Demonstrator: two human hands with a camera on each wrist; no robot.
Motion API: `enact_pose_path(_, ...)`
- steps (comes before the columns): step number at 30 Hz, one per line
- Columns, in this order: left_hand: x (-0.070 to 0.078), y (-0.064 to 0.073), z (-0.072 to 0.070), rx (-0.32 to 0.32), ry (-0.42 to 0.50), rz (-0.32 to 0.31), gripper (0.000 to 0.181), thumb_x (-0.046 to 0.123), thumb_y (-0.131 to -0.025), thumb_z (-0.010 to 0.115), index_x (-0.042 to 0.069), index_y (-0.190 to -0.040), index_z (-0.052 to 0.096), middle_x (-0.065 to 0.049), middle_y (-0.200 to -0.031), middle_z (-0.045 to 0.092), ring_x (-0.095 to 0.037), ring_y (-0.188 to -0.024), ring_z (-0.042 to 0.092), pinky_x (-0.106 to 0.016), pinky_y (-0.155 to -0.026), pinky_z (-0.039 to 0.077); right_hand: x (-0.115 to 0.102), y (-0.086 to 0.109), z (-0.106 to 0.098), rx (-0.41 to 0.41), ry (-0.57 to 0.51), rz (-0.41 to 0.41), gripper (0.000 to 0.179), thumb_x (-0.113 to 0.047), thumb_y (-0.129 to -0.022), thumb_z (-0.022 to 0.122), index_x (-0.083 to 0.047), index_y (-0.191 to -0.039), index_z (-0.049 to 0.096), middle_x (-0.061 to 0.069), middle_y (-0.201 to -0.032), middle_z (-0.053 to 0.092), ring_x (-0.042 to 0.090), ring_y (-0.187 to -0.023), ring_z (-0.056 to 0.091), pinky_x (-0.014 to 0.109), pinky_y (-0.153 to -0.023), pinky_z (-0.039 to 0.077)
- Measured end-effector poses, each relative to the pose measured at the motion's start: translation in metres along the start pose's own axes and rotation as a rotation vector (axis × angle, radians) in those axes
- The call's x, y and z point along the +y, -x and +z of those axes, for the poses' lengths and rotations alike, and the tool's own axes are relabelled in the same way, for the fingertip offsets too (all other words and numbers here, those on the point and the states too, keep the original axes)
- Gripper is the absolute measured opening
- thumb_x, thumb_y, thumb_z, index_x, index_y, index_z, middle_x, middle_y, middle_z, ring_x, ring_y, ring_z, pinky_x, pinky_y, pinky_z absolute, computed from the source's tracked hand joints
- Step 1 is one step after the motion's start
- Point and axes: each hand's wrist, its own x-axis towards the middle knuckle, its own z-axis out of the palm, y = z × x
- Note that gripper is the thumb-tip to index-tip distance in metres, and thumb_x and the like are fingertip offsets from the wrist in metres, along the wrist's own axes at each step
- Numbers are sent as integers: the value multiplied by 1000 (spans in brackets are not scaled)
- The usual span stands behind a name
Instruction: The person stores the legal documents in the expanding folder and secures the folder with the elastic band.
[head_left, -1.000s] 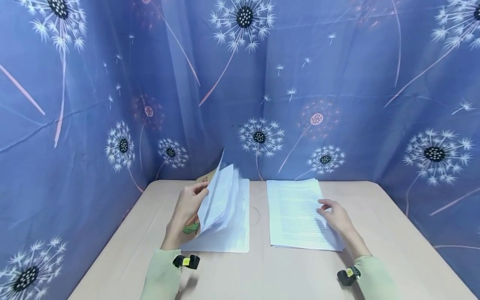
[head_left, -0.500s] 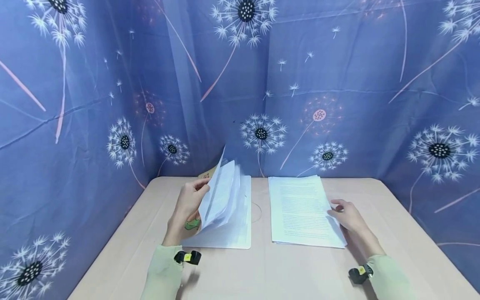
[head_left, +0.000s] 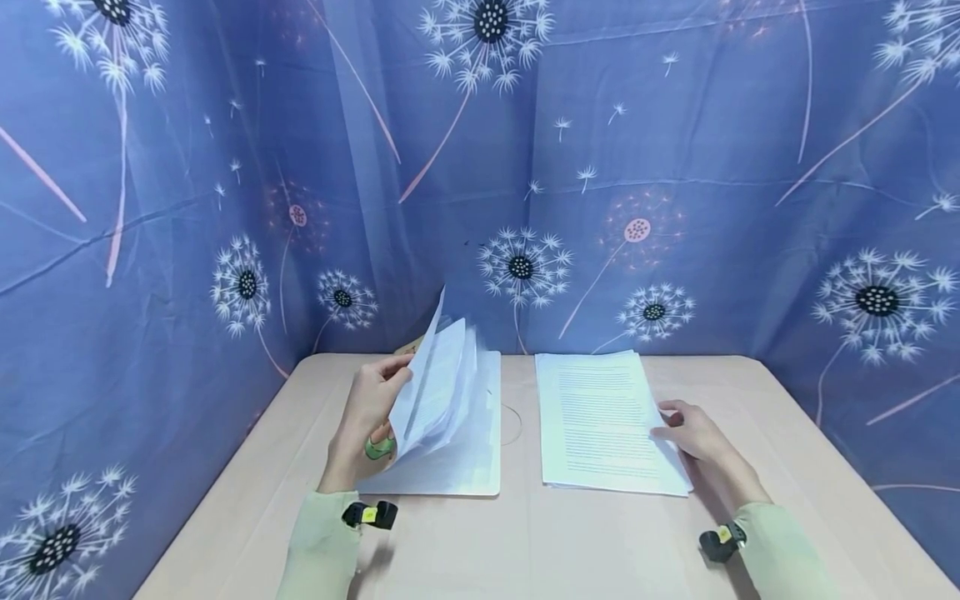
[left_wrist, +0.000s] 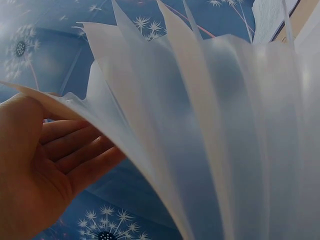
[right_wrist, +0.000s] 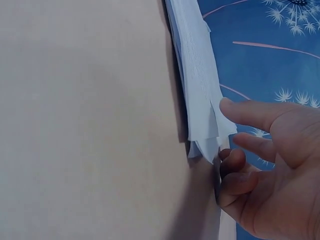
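Note:
On the left, a display book [head_left: 486, 467] with clear plastic pockets lies open on the table. My left hand [head_left: 367, 408] pinches its raised cover and front pockets by the outer edge, thumb on the inner side. In the left wrist view, that hand [left_wrist: 50, 170] has its fingers behind the cover, and the pockets [left_wrist: 190, 125] fan out. A stack of printed sheets [head_left: 600, 425] lies at the right. My right hand [head_left: 697, 433] is at its right edge. In the right wrist view, the thumb [right_wrist: 232, 107] touches a sheet edge, apart from the loosely bent fingers.
The pale table [head_left: 525, 550] ends at a blue curtain [head_left: 585, 125] with dandelion prints. A thin loop [head_left: 513, 425], perhaps hair or thread, lies between the book and the stack. Each wrist carries a black camera, such as the left wrist camera [head_left: 371, 514].
My right hand has moved rightward from over the sheets to their right edge. My left hand keeps its hold on the cover, which has tipped slightly left. The head view has shifted a little.

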Motion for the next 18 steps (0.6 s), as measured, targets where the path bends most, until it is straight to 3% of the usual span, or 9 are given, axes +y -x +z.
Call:
enact_pose_path(8, -3, 2, -1, -9, 5, -12, 32, 19, -96, 58, 10, -124, 71, -7, -125, 70, -23, -110, 67, -44, -93, 53, 0, -2, 1, -45, -10, 18, 70, -10, -84, 73, 18, -139, 39, 24, -99, 59, 27, -86, 55, 30, -68, 44)
enact_pose_path(18, -1, -1, -3, 12, 3, 0, 31, 17, -94, 58, 9, -120, 73, -7, -120, 72, -22, -105, 68, -42, -90, 54, 4, -1, 0, -95, -104, 47, 75, -6, -87, 65, 15, -147, 26, 12, -90, 51, 14, -58, 47, 25, -47, 40)
